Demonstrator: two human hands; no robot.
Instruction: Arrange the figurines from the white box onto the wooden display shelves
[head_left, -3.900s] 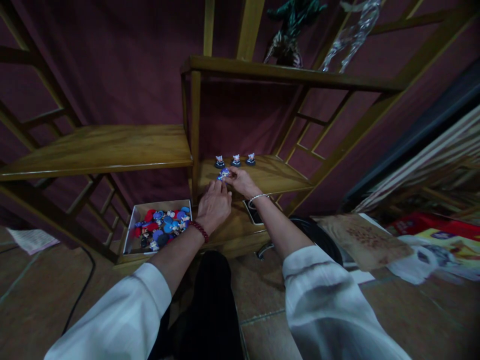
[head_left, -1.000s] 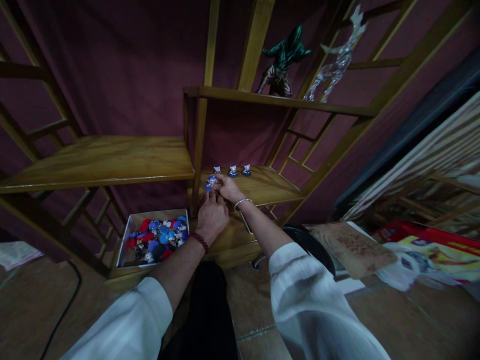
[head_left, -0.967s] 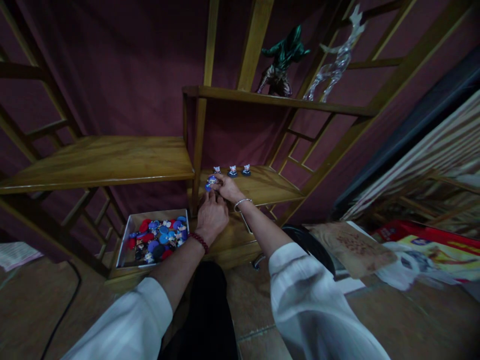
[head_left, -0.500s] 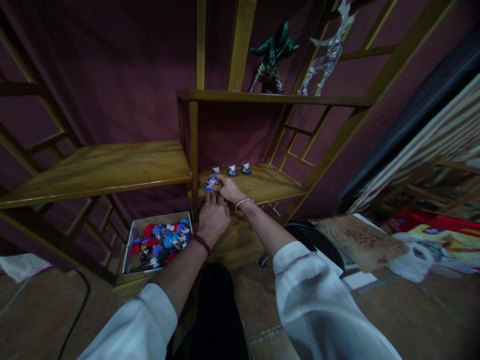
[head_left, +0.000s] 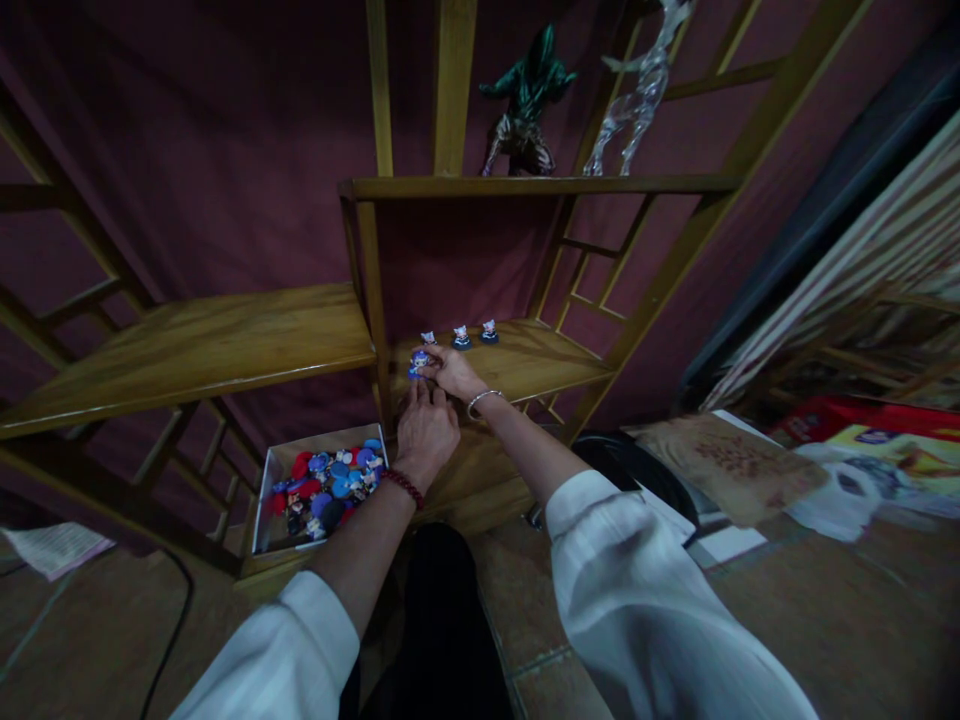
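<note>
A small blue-and-white figurine (head_left: 418, 364) is pinched in the fingers of my right hand (head_left: 454, 374), at the front of the lower right shelf. My left hand (head_left: 428, 436) is just below it, back upward, fingers stretched forward and slightly apart. Its fingertips come right up to the figurine's base; whether they touch is unclear, and the thumb is hidden. Behind my right hand stand three white-headed figurines on dark bases: a left one (head_left: 428, 338) partly covered, a middle one (head_left: 460, 338) and a right one (head_left: 490, 332).
An open box (head_left: 260, 515) of red, blue and black figurines sits low at the left. Above it is a wooden shelf board (head_left: 225, 335). A green hooded statue (head_left: 531, 95) and a clear deer ornament (head_left: 637, 100) stand on the upper shelf. Cardboard (head_left: 731, 460) and a plastic bag (head_left: 844, 495) lie right.
The view has shifted slightly, so the shelves sit a little further left. Both hands stay at the blue figurine, which looks a bit more upright.
</note>
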